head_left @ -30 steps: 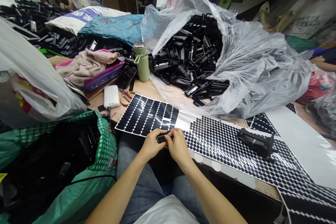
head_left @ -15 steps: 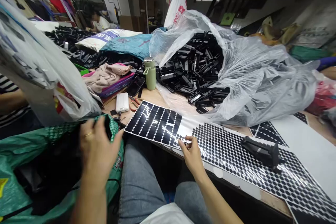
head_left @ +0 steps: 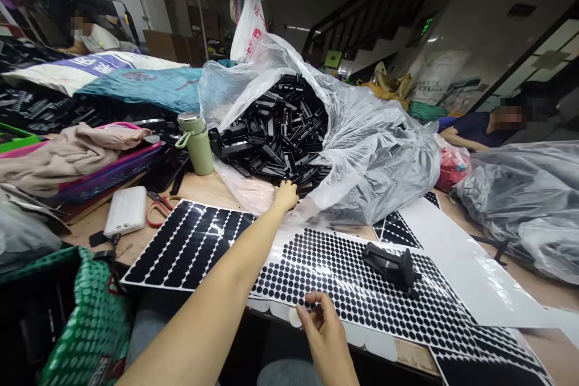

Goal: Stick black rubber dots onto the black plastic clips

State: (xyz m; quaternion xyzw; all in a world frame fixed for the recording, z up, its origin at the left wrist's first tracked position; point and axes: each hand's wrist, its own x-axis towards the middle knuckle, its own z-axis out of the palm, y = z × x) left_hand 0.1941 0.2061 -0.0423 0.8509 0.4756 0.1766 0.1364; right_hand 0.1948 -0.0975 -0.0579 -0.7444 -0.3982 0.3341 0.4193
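Across the sheet reaches my left hand, its fingers curled down onto the black plastic parts at the mouth of a clear plastic bag. Its fingertips are partly hidden among them. My right hand is at the near edge of the sheet of round black stickers, thumb and forefinger drawn together. Whatever is between them is too small to make out. A single black plastic piece, perhaps a folding stand, lies on the sticker sheet. Left of the dots, a sheet of black scalloped strips is partly behind my left forearm.
A green bottle, white power bank and orange-handled scissors stand or lie at left. Below them is a green woven bag. White sheets lie at right. Two people sit further back.
My left hand has gone from above the green bag to the black parts in the clear bag. My right hand has drawn back towards the sheet's near edge. The view has swung right.
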